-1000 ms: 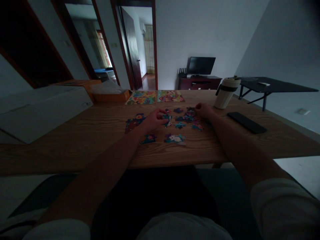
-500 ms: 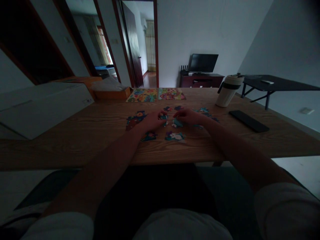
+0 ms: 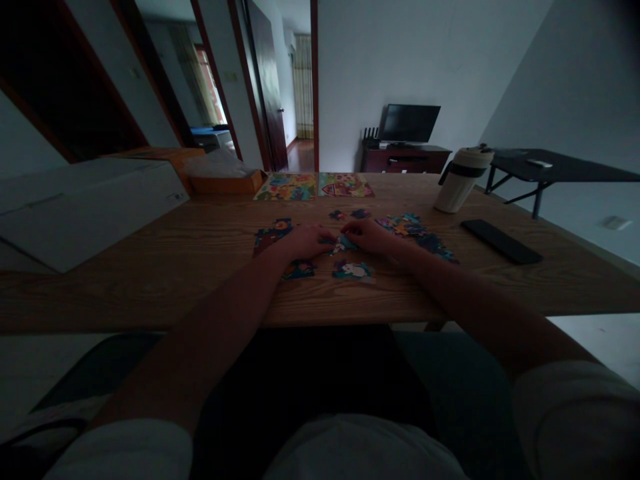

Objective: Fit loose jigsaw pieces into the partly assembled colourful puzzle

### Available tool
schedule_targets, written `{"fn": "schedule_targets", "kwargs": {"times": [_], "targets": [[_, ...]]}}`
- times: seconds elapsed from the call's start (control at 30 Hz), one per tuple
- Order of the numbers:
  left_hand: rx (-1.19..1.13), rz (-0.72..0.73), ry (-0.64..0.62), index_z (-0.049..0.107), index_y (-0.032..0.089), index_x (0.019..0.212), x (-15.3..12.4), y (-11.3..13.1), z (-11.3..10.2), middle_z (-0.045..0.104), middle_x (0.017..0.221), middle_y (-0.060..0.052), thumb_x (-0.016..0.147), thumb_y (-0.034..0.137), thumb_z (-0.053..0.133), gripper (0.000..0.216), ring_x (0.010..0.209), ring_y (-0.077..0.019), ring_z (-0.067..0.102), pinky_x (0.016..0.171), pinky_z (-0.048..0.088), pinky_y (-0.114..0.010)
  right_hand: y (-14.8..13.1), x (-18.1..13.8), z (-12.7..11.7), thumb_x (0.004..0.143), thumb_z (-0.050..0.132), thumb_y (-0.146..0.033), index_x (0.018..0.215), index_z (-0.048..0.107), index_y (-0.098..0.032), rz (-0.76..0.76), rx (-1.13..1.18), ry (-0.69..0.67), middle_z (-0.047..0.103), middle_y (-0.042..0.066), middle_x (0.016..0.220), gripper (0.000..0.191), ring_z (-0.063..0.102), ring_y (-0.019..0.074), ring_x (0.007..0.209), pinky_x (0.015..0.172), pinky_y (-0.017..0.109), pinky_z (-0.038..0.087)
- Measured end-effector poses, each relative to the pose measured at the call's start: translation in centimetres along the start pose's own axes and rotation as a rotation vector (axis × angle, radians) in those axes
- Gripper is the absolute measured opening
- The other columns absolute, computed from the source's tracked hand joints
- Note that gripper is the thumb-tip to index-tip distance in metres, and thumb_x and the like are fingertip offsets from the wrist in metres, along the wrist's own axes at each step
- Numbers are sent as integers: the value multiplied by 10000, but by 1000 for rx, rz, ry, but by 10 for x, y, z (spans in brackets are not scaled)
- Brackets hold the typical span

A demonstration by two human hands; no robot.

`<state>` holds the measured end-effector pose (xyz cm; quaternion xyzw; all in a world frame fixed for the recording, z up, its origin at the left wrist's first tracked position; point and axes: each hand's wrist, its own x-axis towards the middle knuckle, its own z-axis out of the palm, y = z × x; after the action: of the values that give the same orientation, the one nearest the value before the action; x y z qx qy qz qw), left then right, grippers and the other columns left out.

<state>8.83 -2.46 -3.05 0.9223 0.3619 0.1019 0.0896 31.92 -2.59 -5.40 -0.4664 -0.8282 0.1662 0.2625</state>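
Observation:
Between my hands lies a small cluster of blue and white jigsaw puzzle pieces [image 3: 343, 245]. My left hand [image 3: 311, 240] is closed at its left side, fingertips on the edge of a piece. From the right, my right hand [image 3: 367, 235] pinches a bluish piece, which touches or overlaps the left one; the join is too small and dark to make out. A joined section with a white animal [image 3: 353, 269] lies just below. Another dark section [image 3: 300, 269] is by my left wrist, and a reddish-brown section [image 3: 270, 237] is partly hidden behind my left hand.
Two loose pieces [image 3: 360, 214] lie beyond my hands, and a pile of pieces [image 3: 413, 230] to the right. Farther right are a black phone-like slab [image 3: 500, 241] and a cream tumbler [image 3: 463, 180]. Colourful picture sheets [image 3: 345, 185], an orange box [image 3: 225, 183] and a white box [image 3: 95, 207] stand behind and left.
My hands have come closer together, bringing the two pieces from apart to touching. My right hand has shifted left, showing more of the pile on the right.

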Motion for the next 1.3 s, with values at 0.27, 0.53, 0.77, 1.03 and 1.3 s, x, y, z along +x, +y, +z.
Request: {"fn": "schedule_targets", "kwargs": {"times": [0.27,0.53,0.77,1.03,1.3], "targets": [[6,93,-42,702,250,1223,-3,9,-5,670,1242,-61,940,407,581,346,1126,-218,608,1016,411,-313,-13,-5,1,914,537,-170,1080,733,-155,3,-159,-40,746,85,1026,258,664,173,840,777,260,478],[101,153,-91,718,284,1218,-5,10,-5,683,1225,-42,998,419,495,340,1072,-188,635,976,423,-274,0,-14,-15,986,469,-338,1161,711,-193,-9,-504,-60,687,134,1150,332,649,252,998,897,345,457],[88,142,-87,706,258,1235,-6,11,-6,674,1271,-45,990,408,513,346,1118,-190,632,988,418,-258,8,-12,-21,1015,413,-344,1193,689,-169,-2,-640,-83,646,154,1199,372,608,270,1096,961,359,424],[88,163,-115,704,262,1237,-7,14,-8,681,1249,-43,996,408,486,356,1097,-186,635,980,418,-264,-11,-25,-50,987,491,-439,1220,682,-194,-2,-460,-31,662,134,1193,388,640,261,1023,915,366,456],[156,159,-193,664,306,1290,-7,13,-11,661,1306,-27,994,452,461,387,1144,-204,615,1023,387,-299,-62,-78,-35,924,547,-543,1288,674,-298,-182,-397,-290,664,90,1181,457,656,249,942,847,364,476]]}}
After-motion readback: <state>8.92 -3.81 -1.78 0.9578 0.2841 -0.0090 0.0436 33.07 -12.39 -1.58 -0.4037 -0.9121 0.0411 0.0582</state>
